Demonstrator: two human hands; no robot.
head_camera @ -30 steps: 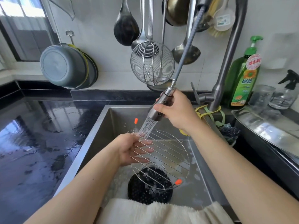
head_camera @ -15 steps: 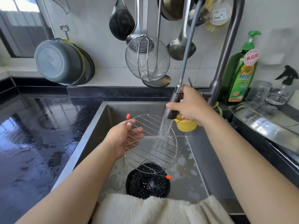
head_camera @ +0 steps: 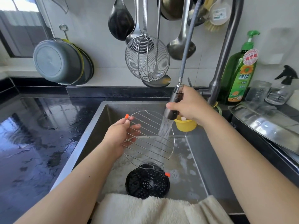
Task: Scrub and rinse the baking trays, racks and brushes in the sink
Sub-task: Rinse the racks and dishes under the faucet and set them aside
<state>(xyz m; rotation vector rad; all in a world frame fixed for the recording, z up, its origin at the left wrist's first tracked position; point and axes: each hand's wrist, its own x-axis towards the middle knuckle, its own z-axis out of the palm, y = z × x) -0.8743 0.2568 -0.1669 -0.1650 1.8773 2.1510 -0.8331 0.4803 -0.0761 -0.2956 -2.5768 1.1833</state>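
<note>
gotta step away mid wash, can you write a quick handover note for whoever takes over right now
Left hand: holds the round wire rack by its left edge, tilted over the sink.
Right hand: grips the pull-out sprayer, water running onto the rack's right side.
Black drain strainer sits on the sink floor, with suds around it.
Done: the rack is being rinsed, and no suds show on it.
Left: finish rinsing the rack and set it aside. No other trays or brushes to wash are in view.

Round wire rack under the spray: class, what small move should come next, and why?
Probably the left hand should turn the wire rack a little. Water from the spray head in the right hand strikes only its right part.
</note>
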